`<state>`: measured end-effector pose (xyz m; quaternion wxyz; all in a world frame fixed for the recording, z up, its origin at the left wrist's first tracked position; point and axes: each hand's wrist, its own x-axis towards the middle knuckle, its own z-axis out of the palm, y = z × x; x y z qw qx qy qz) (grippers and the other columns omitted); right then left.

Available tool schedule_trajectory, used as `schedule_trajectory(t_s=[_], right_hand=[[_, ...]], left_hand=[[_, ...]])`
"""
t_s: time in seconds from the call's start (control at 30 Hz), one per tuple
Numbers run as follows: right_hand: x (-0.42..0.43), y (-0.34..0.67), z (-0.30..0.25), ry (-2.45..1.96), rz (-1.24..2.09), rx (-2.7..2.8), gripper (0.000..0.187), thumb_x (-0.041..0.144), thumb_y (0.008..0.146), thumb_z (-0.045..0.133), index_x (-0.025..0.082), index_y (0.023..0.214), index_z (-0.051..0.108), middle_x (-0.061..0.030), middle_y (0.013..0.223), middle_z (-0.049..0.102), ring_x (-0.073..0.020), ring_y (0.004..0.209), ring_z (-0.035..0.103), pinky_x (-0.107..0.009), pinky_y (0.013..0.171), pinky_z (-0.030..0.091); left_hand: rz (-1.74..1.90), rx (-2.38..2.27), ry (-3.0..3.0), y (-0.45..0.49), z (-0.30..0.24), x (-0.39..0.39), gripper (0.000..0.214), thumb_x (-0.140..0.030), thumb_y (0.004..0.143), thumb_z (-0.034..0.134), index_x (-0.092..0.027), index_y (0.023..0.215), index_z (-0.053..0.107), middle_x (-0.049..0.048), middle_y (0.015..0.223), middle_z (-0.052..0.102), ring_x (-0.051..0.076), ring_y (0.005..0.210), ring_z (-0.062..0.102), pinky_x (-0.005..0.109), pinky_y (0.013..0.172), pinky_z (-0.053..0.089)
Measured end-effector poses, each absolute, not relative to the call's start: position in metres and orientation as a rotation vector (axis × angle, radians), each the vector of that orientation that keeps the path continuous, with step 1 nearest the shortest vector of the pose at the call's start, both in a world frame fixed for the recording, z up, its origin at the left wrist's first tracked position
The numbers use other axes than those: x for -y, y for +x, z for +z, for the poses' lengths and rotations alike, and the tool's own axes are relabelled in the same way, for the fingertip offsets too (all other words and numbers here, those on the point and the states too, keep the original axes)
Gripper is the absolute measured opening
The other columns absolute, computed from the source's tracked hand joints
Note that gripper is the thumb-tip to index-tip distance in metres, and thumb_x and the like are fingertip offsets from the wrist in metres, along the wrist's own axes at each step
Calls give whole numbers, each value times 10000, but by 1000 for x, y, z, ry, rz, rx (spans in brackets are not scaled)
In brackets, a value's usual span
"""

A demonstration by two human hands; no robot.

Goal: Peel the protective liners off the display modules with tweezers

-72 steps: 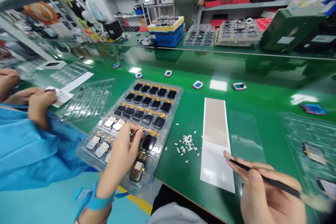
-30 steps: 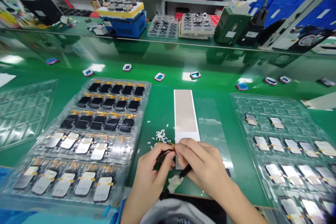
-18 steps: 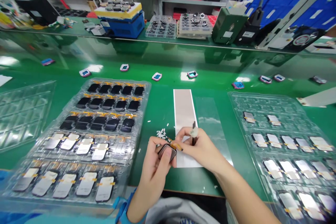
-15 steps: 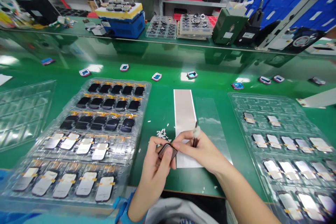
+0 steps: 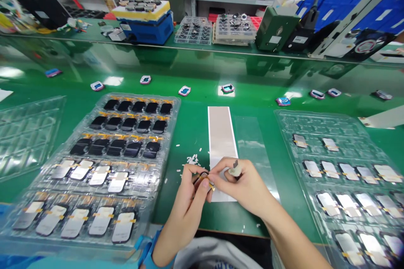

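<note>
Your left hand (image 5: 186, 206) pinches a small dark display module (image 5: 202, 180) between thumb and fingers at lower centre of the frame, over the left edge of the white-and-grey strip (image 5: 221, 138). Its amber flex tail (image 5: 211, 186) points toward your right hand (image 5: 244, 187), which is curled closed around a dark-handled swab (image 5: 235, 171) with a white, fuzzy tip. Your fingers cover most of the module, so it is hard to tell which face is up or whether your right fingertips touch it. Keep your left pinch on the module's edges rather than its face, and let the flex tail lie free so that it does not crease. Use only light pressure with the swab. Keep the work over the strip, away from the white flecks (image 5: 192, 159) just to its left and clear of the blister tray (image 5: 176, 109) of modules beside your left hand.
</note>
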<state>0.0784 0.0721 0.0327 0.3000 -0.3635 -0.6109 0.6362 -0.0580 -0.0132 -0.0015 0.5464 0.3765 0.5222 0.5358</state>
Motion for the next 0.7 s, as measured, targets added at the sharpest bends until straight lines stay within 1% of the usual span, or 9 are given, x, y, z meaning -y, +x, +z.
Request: schedule_trajectory(t_s=[0.1,0.2,0.27,0.33,0.4,0.5,0.53,0.6,0.7], right_hand=[[-74,81,31,-999,1651,1676,137,251,831,673,184,714,691,85,500,437,-72,459,291,-239,475,278],[-77,85,27,-1041,1574,1728,176,296,865,635,178,753,702,17,645,598,-107,555,443,-255,538,349],[-80,87,24,-1080,1500,1752,205,315,885,606,182,748,682,11,669,596,-121,590,472,-262,563,363],[-82,89,21,-1129,1428,1771,214,323,870,627,193,701,636,33,626,531,-119,571,447,-261,552,352],[-84,91,19,-1149,1343,1768,238,331,882,620,202,682,613,32,640,520,-129,599,477,-264,578,380],[-89,99,20,-1143,1129,1724,352,376,986,488,208,732,663,-19,796,610,-168,777,588,-299,724,455],[-91,104,19,-1160,1043,1701,399,403,1014,444,209,755,679,-31,826,624,-174,806,600,-307,748,464],[-94,113,17,-1223,930,1622,447,473,1030,423,207,773,676,-30,807,625,-162,735,605,-299,699,474],[-97,126,8,-1273,963,1497,367,518,983,539,205,822,643,-11,793,623,-135,631,633,-279,626,508]], left_hand=[[1219,-1277,902,-57,-3,11,262,-501,1035,453,-242,1026,414,-64,700,495,114,628,461,229,551,332],[1202,-1302,925,-55,-3,10,245,-483,1033,467,-248,1025,400,-74,684,504,109,590,449,222,529,328],[1196,-1343,935,-54,-1,11,194,-434,1046,453,-248,1016,406,-75,674,528,109,572,451,226,540,352],[1190,-1396,986,-55,3,13,139,-375,1063,412,-248,1005,419,-57,700,580,120,610,511,242,600,415],[1156,-1450,1120,-56,7,14,116,-328,1070,381,-249,1016,446,-15,808,660,140,723,605,278,704,477],[996,-1501,1435,-57,13,10,123,-266,1065,370,-251,1125,476,70,1131,708,194,1014,673,365,874,516],[938,-1498,1551,-56,14,8,131,-242,1061,368,-248,1142,471,95,1238,687,218,1137,651,403,933,513],[848,-1478,1760,-53,15,0,125,-193,1053,358,-237,1120,454,132,1391,622,255,1363,521,479,1040,482],[734,-1466,1972,-45,16,-12,143,-139,1043,348,-221,1110,444,161,1455,580,278,1492,358,540,1095,461]])
